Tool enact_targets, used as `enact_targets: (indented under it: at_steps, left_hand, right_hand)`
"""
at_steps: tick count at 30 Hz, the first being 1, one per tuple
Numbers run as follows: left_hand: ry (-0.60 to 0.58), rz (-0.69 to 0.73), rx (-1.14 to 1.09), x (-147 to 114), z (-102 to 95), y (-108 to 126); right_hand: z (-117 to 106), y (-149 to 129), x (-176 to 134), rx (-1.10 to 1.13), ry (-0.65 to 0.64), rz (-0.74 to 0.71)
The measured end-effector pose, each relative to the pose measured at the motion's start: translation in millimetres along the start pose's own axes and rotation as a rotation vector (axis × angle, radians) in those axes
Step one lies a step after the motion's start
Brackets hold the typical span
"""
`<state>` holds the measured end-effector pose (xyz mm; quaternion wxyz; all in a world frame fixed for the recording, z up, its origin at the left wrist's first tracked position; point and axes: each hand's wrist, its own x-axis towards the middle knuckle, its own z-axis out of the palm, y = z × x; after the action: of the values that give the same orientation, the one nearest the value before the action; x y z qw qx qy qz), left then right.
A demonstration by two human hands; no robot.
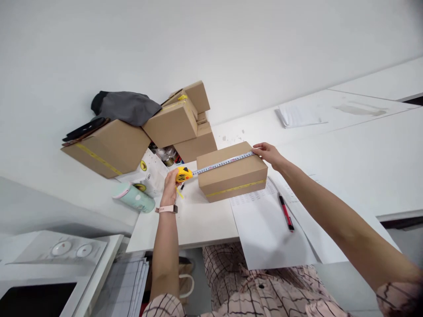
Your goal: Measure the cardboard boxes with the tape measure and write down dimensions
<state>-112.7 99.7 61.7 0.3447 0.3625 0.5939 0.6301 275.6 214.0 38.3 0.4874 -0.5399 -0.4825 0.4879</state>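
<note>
My left hand (170,187) is wrapped round the yellow case of a tape measure (184,174), just left of a brown cardboard box (234,176). The metal blade (221,163) is pulled out and lies across the box's top face. At the box's right edge, the fingers of my right hand (268,154) pinch the blade's end against the cardboard. A yellow strip runs along the box's front side. Under the box's right part lie printed sheets (267,233), with a red and black pen (286,213) on them.
Several cardboard boxes (175,123) are piled at the back left, a dark grey cloth (128,108) on top. A mint-green tumbler (134,198) stands at the desk's left side. More paper (299,115) lies at the back right. A white appliance with knobs (61,248) is at lower left.
</note>
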Motion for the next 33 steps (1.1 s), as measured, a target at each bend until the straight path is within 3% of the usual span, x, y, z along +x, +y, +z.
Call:
enact_targets:
  at_steps: [6, 16, 27, 33]
  left_hand:
    - [-0.061, -0.021, -0.004, 9, 11.1, -4]
    - [-0.153, -0.027, 0.002, 28, 0.5, -4]
    - [-0.176, -0.028, 0.027, 33, -0.9, -6]
    - [-0.197, -0.018, 0.051, 44, 3.3, -1]
  right_hand:
    - [5, 6, -6, -0.054, -0.022, -0.002]
    - [10, 6, -11, -0.142, 0.001, 0.0]
    - [6, 7, -8, -0.494, 0.061, -0.041]
    - [8, 2, -12, -0.563, 0.076, -0.038]
